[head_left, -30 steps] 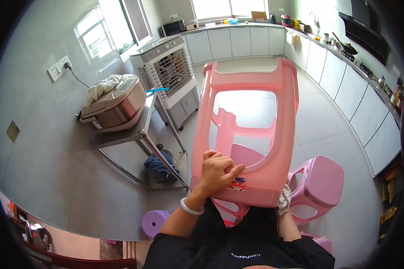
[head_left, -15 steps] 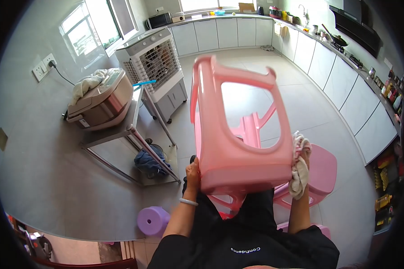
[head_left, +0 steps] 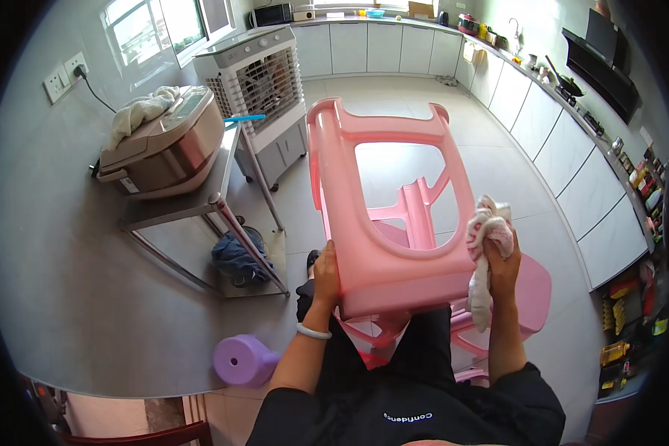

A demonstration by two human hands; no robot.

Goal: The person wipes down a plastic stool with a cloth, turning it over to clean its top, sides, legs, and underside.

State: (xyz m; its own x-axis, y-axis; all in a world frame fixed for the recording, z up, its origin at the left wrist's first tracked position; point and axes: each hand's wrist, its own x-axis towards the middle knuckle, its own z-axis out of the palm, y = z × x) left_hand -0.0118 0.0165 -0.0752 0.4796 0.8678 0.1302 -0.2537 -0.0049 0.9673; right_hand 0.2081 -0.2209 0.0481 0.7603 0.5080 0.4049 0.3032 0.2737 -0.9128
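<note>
A pink plastic stool is held tilted in front of my lap, its legs pointing away from me and its seat end toward me. My left hand grips its left edge near the seat. In my right hand is a bunched white cloth with reddish marks, hanging at the stool's right side. Whether the cloth touches the stool is hard to tell. Another pink stool stands behind my right forearm. More pink stool parts show through the opening and below the held stool.
On the left, a metal rack carries a large brown cooker with a cloth on top. An air cooler stands beyond it. A purple stool sits at lower left. White cabinets line the back and right.
My right hand has shifted and turned on the stool's right side, with the cloth now bunched higher. The stool has tipped slightly, and my left hand has moved a little up its edge.
</note>
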